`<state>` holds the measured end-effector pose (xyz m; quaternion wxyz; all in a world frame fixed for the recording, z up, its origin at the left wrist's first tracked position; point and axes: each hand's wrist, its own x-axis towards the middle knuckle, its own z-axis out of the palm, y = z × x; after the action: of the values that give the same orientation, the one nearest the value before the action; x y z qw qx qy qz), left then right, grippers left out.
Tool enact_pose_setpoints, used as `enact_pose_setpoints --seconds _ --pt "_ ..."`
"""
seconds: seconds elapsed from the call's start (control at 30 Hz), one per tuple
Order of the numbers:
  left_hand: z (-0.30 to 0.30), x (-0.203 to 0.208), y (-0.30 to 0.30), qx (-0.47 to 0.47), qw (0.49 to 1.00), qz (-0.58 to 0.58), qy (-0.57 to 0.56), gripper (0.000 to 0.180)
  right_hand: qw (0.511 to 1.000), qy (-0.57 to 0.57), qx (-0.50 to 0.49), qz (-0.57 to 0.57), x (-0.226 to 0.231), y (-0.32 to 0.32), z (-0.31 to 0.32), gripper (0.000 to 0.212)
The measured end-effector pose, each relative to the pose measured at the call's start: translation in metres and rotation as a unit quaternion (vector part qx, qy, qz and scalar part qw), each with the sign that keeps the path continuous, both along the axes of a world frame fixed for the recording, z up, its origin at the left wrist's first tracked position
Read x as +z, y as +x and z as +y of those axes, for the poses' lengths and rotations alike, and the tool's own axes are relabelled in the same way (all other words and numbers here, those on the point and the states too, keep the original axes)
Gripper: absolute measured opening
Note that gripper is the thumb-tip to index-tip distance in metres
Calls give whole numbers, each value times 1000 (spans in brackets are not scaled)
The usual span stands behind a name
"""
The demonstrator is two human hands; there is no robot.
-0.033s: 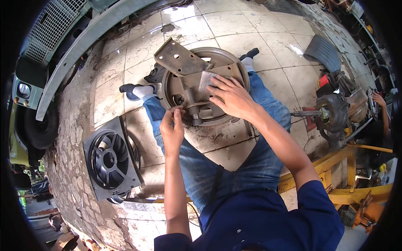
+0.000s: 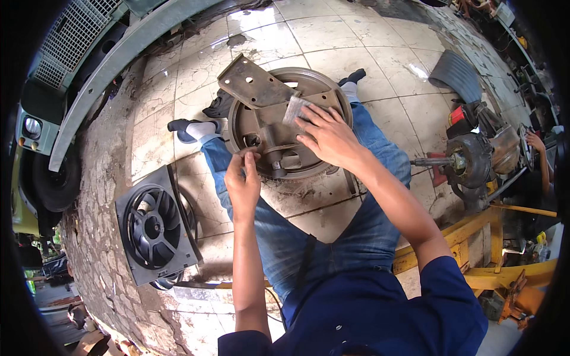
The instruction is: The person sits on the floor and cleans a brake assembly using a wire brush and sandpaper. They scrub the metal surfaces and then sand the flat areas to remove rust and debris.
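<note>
Grey pad (image 2: pixel 294 111), above tiled floor (image 2: pixel 380 77), lies under spread right hand (image 2: pixel 330 136); grip of left hand (image 2: pixel 243 183) unclear.

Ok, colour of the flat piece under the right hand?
The flat piece under the right hand looks mottled grey; best seen in the head view.

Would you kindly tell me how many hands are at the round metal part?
2: the left hand at the lower left of the round part, the right hand on the grey pad over it. No others show there.
</note>
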<state>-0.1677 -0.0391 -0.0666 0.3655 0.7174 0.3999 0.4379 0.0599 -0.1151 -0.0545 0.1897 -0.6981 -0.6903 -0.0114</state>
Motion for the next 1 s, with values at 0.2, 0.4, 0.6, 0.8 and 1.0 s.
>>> enact_pose_setpoints --seconds 0.2,0.4,0.6,0.8,1.0 --pt "57 3 51 13 992 13 126 29 1000 2 23 -15 -9 -16 7 59" --pt "59 -17 74 -86 987 -112 -79 42 996 26 -49 -77 -21 -20 7 70" --pt "53 -8 69 -95 983 -89 -129 44 988 3 -148 -51 -9 7 14 79" --pt "60 -14 71 -90 988 -84 -96 49 988 -29 -140 -63 -6 -21 9 83" --pt "60 -15 69 -118 974 -142 -130 57 984 -4 -169 -54 -12 -7 20 81"
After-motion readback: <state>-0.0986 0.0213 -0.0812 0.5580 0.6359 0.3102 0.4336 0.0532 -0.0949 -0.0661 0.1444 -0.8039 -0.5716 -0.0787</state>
